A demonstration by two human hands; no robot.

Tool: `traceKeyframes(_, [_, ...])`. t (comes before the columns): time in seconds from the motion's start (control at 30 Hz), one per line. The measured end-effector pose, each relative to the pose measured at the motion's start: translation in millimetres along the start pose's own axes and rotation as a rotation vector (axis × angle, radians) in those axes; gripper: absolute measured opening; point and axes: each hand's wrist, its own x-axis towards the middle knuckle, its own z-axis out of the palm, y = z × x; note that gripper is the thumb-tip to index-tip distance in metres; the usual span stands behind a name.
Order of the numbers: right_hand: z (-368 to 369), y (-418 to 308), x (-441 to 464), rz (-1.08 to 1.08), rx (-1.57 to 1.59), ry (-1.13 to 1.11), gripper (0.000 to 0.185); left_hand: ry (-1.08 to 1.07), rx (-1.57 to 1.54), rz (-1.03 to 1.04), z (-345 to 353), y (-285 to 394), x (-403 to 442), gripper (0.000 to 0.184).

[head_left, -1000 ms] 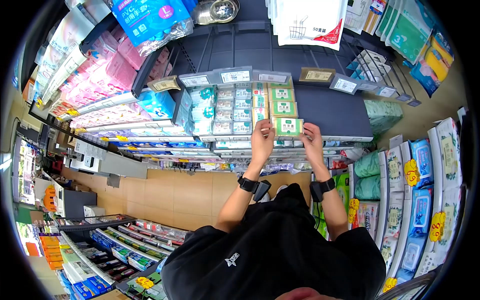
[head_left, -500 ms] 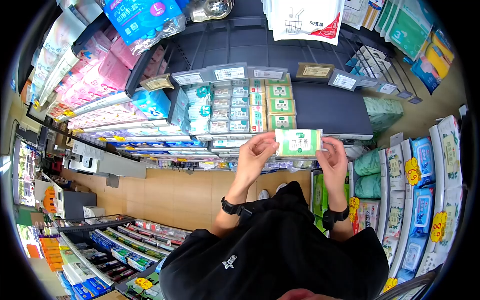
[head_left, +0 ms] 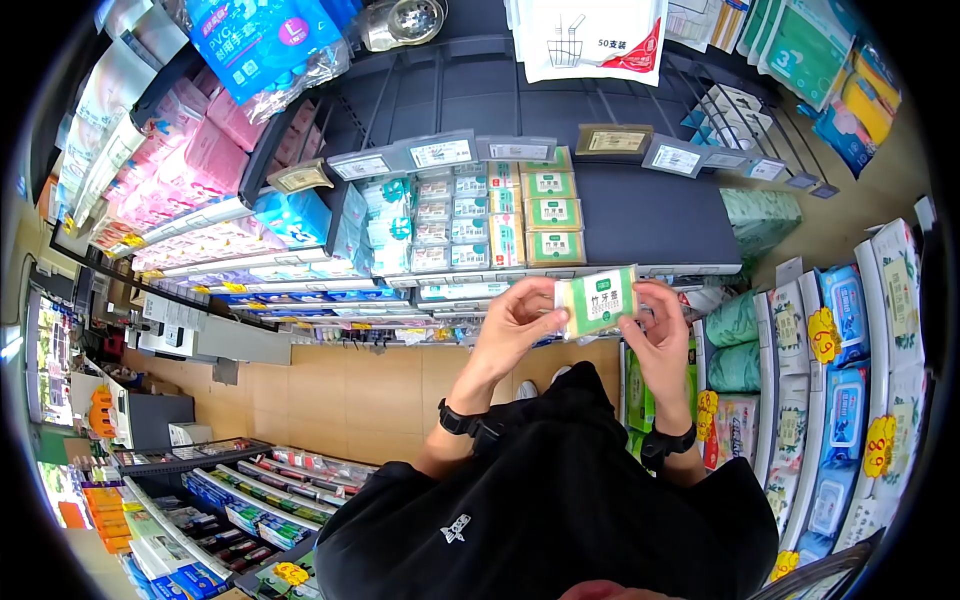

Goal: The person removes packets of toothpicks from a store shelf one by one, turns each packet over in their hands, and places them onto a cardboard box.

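Observation:
Between both hands I hold a small green and white pack of bamboo toothpicks, its printed face toward me and slightly tilted. My left hand pinches its left end, with the thumb at the lower left edge. My right hand grips the right end between thumb and fingers. Beyond my hands, matching toothpick packs stand in a column on the dark shelf. Just left of them are rows of small boxed packs and several teal and white packs.
Price tags line the shelf edge above the packs. A white bag and a blue glove bag hang higher up. Pink packs fill the left shelves. Blue wipes packs stand on the right. Tiled floor lies below.
The toothpick pack has tilted, its right end rising and left end dipping, and has come slightly lower. My hands have shifted their hold with it; the view has moved a little.

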Motion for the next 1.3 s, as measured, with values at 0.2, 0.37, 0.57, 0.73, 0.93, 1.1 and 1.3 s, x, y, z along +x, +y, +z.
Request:
traceKeyframes(0.2, [3,13,-6,0.058,0.092,-0.125,0.061,-0.103,-0.007,-0.103,12,-8,4,0.068])
traceKeyframes(0.37, [10,14,-13,0.192,0.197,-0.232,0.068,-0.149,0.013,-0.207,20,-17,-1,0.078])
traceKeyframes(0.57, [8,17,-14,0.173,0.247,-0.283,0.071,-0.121,0.133,-0.157,32,-16,0,0.084])
traceKeyframes(0.73, [6,9,-12,0.094,0.119,-0.319,0.066,0.015,0.232,-0.163,32,-29,6,0.088])
traceKeyframes(0.93, [1,10,-13,0.172,0.307,-0.247,0.054,0.114,0.307,-0.138,37,-26,10,0.087])
traceKeyframes(1.1, [-8,11,-9,0.131,0.276,-0.148,0.043,0.211,0.284,-0.024,36,-15,12,0.082])
traceKeyframes(1.3, [-16,14,0,0.145,0.233,-0.053,0.031,0.233,0.292,0.097,27,-7,7,0.058])
